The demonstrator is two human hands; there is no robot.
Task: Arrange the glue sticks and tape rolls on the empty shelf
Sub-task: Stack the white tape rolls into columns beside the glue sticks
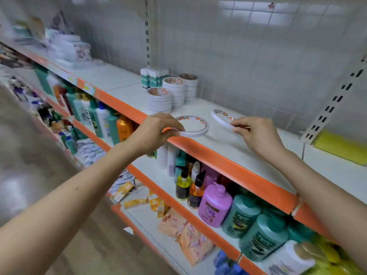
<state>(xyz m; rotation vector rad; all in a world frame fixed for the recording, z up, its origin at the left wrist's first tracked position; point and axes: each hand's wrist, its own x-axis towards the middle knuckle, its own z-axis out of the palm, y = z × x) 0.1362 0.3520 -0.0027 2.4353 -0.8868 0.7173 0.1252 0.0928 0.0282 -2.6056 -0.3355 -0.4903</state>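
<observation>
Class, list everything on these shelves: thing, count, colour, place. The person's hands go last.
White shelf with orange edge: one, top level.
Stacks of round white tape rolls: three, back of shelf.
White-and-green glue sticks: one cluster, behind the stacks.
Flat white tape roll: one, shelf front.
Tilted white tape roll: one, right of it.
Yellow flat pack: one, far right.
Plastic bottles: many, mixed colours, shelf below.
Left hand: pinches the flat roll.
Right hand: holds the tilted roll.
</observation>
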